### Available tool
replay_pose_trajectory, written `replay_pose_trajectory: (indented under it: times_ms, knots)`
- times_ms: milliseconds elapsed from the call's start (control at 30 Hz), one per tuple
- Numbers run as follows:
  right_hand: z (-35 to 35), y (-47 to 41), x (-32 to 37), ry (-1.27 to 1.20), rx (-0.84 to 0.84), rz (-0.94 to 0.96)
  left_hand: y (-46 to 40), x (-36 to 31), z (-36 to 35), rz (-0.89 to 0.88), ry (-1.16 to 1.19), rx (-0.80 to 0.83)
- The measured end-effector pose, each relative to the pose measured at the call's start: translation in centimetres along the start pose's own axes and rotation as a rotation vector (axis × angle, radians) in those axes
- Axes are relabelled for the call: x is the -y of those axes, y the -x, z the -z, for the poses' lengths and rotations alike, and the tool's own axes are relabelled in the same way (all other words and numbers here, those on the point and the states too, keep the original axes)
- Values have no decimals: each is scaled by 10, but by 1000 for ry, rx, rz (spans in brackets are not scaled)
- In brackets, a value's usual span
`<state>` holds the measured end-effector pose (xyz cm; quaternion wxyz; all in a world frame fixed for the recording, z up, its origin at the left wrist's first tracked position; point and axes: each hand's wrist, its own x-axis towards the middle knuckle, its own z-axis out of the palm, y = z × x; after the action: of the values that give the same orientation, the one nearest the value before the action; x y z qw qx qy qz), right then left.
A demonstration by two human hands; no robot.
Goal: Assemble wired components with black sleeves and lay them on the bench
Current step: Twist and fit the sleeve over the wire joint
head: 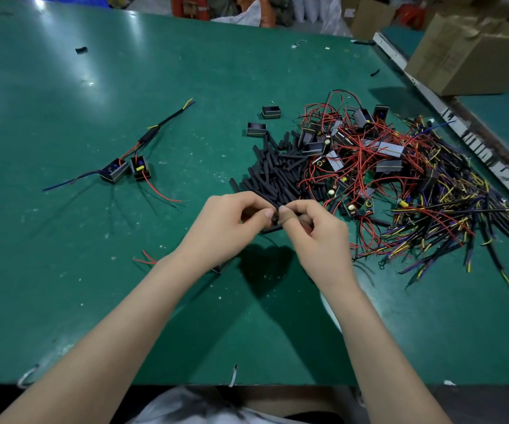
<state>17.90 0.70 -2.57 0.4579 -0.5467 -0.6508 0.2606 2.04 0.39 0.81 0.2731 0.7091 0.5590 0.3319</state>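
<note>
A wide green table (pixel 63 270) fills the frame. At centre right sprawls a tangle of wired components (pixel 369 166), red, yellow and blue leads knotted together, within easy reach. Just left of it, touching its edge, lies a heap of black sleeves (pixel 277 169), my stock for the job. In the left middle of the frame one finished assembly (pixel 130 166) lies apart, probably to keep done work out of the pile. At centre my left hand (pixel 225 224) and right hand (pixel 314 231) meet, both with fingers curled, pinching a small black sleeve piece (pixel 275 218) between thumbs and forefingers above the table. I seem to be opening or threading it; any wire inside is hidden.
</note>
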Motion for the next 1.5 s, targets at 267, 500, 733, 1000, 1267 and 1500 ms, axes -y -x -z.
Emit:
replay_pose_trajectory:
  times_ms: [267,500,733,1000,1267,1500]
  knots:
    - [4,2,2,1,51,38,-3,3,2,135,404,74]
    - [2,5,9,125,-9,237,-9,2,8,232,444,224]
    - [2,6,9,89,-4,178,-5,4,13,39,211,258]
    - [4,5,17,199,53,204,-2,-2,11,-110,-346,63]
    - [0,13,7,370,-131,401,-2,-2,10,270,244,233]
    - [-4,14,0,351,-169,439,-5,2,12,362,411,180]
